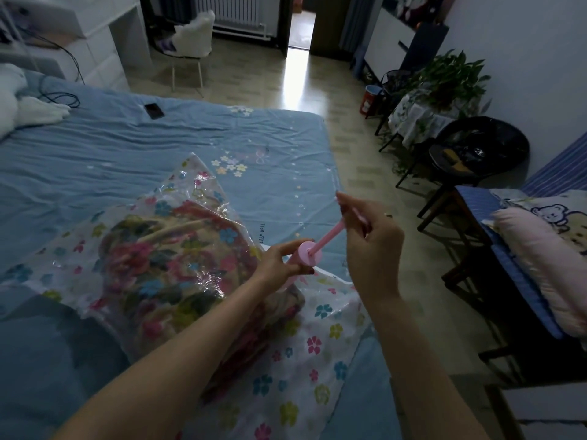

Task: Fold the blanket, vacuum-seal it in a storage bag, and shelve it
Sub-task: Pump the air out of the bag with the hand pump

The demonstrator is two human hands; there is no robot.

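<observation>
Two hands work one pump (309, 253): your left hand (275, 261) curls its fingers round the barrel just above the bag (178, 268), and your right hand (371, 239) pinches the handle at the end of the drawn-out rod (330, 237). The bag lies on the bed (127, 147), the folded blanket (165, 258) inside it, under your left wrist. Expect the film to be slippery and limp and the blanket soft and springy, so steady the barrel, not the plastic. Later, lift the bag from beneath.
</observation>
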